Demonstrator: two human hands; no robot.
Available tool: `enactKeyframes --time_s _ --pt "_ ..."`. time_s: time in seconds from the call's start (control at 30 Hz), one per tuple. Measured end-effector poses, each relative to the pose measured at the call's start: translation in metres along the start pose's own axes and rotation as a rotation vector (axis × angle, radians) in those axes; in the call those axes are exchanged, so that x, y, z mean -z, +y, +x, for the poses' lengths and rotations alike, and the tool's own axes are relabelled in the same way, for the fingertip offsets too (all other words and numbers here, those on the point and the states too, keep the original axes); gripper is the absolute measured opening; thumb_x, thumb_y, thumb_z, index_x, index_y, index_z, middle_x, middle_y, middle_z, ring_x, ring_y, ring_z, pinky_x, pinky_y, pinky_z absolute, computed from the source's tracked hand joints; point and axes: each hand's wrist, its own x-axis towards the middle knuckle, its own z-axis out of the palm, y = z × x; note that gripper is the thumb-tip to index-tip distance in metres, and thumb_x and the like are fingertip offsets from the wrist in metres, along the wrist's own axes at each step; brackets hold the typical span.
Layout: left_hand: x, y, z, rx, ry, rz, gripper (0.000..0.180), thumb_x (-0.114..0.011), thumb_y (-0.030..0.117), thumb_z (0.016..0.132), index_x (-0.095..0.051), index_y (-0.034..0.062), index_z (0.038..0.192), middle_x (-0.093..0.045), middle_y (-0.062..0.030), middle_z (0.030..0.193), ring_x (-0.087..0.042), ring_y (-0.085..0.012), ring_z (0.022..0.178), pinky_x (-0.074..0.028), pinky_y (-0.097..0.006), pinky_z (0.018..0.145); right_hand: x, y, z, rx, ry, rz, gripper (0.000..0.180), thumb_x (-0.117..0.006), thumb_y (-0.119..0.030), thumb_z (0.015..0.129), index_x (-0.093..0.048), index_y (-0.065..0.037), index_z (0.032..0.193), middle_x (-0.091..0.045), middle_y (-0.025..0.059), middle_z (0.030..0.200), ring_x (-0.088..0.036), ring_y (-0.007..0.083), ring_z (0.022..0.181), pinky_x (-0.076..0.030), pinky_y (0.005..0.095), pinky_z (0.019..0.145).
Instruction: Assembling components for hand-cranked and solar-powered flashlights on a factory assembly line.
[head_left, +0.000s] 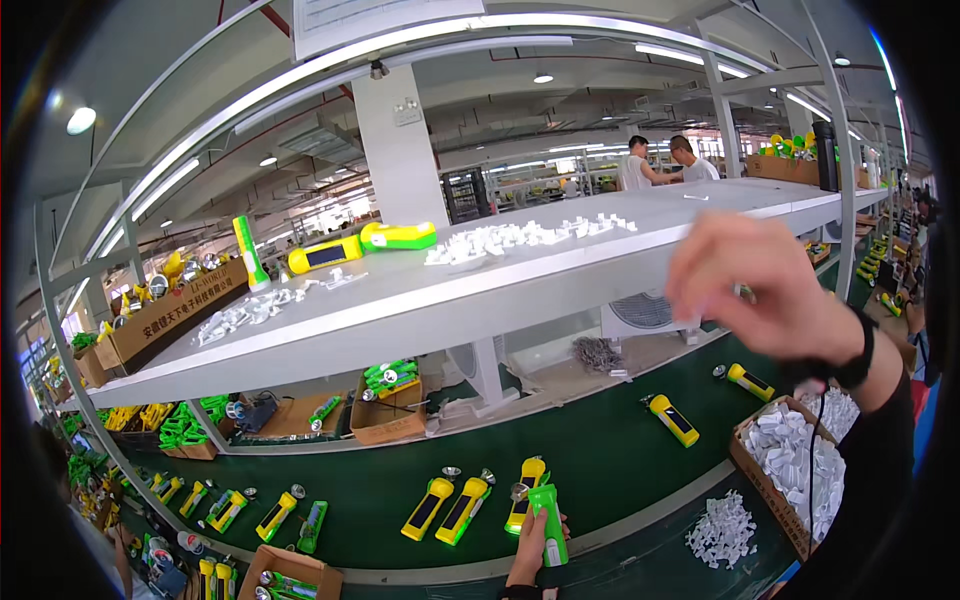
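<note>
My left hand (530, 556) is closed around a green flashlight body (546, 512) low in the middle of the head view, over the near edge of the green belt. Just beyond it lies a yellow flashlight (532, 472) with a solar panel and a loose silver lamp head. My right hand (752, 278), a black band on its wrist, is raised at the right in front of the shelf. Its fingers are curled into a pinch and slightly blurred; whatever lies between the fingertips is too small to name.
Yellow-green flashlights (465, 510) lie along the green belt (590, 450). At the right, a cardboard box (768, 500) holds white plastic parts, beside a loose pile of small white pieces (722, 530). The grey shelf (400, 305) carries more white pieces (500, 240). Another cardboard box (325, 580) sits at front left.
</note>
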Motion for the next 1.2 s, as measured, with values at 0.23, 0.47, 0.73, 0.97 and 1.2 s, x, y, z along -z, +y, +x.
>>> enactKeyframes --time_s 0.23,0.47,0.73,0.97,1.2 --pt "0.004 -0.005 -0.016 0.085 -0.074 0.043 0.032 -0.039 0.030 0.101 -0.048 0.0014 0.112 -0.062 -0.0113 0.088 -0.062 -0.0187 0.070 -0.053 -0.033 0.061 -0.010 0.128 0.055 -0.368 -0.320 -0.115 0.014 -0.067 -0.001 0.076 -0.064 -0.001 0.090 -0.064 0.0091 0.087 -0.062 0.0209 0.082 -0.050 0.0324 0.077" --pt "0.000 -0.002 -0.009 0.197 0.095 -0.191 0.045 -0.036 0.038 0.098 -0.051 -0.0015 0.115 -0.061 -0.0161 0.096 -0.062 -0.0255 0.079 -0.052 -0.038 0.072 -0.018 0.109 -0.004 -0.465 0.101 0.175 0.026 -0.063 -0.002 0.083 -0.059 -0.003 0.109 -0.059 0.0055 0.109 -0.053 0.0130 0.104 -0.044 0.0289 0.091" --pt "-0.008 0.027 0.007 0.042 -0.081 -0.334 0.041 -0.045 0.007 0.094 -0.035 -0.0048 0.132 -0.049 -0.0218 0.127 -0.051 -0.0341 0.119 -0.040 -0.044 0.105 -0.204 0.004 -0.145 -0.824 -0.215 0.660 0.040 -0.070 -0.012 0.079 -0.051 -0.005 0.114 -0.052 0.0097 0.110 -0.055 0.0218 0.096 -0.047 0.0329 0.080" --pt "0.004 0.017 -0.012 -0.053 -0.077 -0.294 0.051 -0.049 0.012 0.094 -0.032 -0.0054 0.139 -0.042 -0.0217 0.139 -0.043 -0.0314 0.129 -0.036 -0.045 0.108 -0.348 -0.039 -0.221 -1.437 -0.455 0.991 0.063 -0.068 -0.020 0.086 -0.033 0.003 0.133 -0.047 0.0197 0.122 -0.057 0.0213 0.099 -0.050 0.0305 0.080" --pt "-0.001 0.021 -0.012 -0.054 -0.032 -0.416 0.051 -0.041 0.035 0.099 -0.039 -0.0044 0.132 -0.049 -0.0239 0.132 -0.055 -0.0339 0.115 -0.047 -0.049 0.097 -0.353 -0.039 -0.224 -1.311 -0.455 1.188 0.049 -0.068 -0.016 0.085 -0.042 0.002 0.122 -0.056 0.0131 0.109 -0.060 0.0180 0.088 -0.052 0.0303 0.074"
